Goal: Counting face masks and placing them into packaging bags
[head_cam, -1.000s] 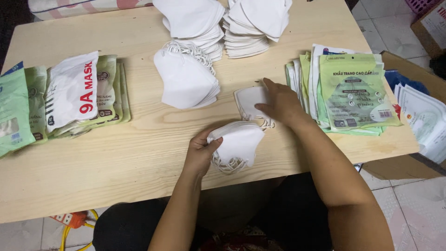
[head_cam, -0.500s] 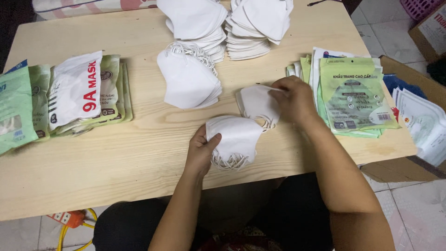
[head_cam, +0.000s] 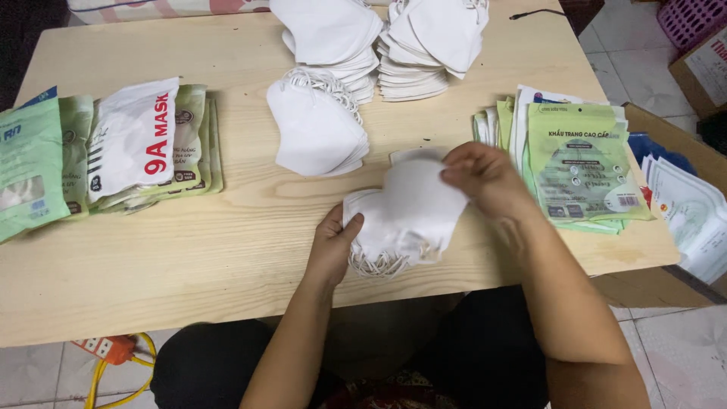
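Note:
My left hand (head_cam: pixel 331 246) presses down on a small stack of folded white face masks (head_cam: pixel 379 235) near the table's front edge. In my right hand (head_cam: pixel 485 178) is another white mask (head_cam: pixel 424 197), pinched at its top edge and held over that stack. Elastic ear loops (head_cam: pixel 382 265) stick out below the stack. One more flat white mask (head_cam: pixel 409 155) lies just behind, partly hidden by my right hand.
Three piles of white masks (head_cam: pixel 322 129) (head_cam: pixel 333 38) (head_cam: pixel 432 45) stand at the back middle of the wooden table (head_cam: pixel 189 242). Green empty pouches (head_cam: pixel 575 159) lie on the right, filled packets (head_cam: pixel 129 144) on the left. A cardboard box (head_cam: pixel 681 174) sits past the right edge.
My right hand has lifted a mask from the table near the pouches and brought it left over the stack under my left hand. The left hand stayed put.

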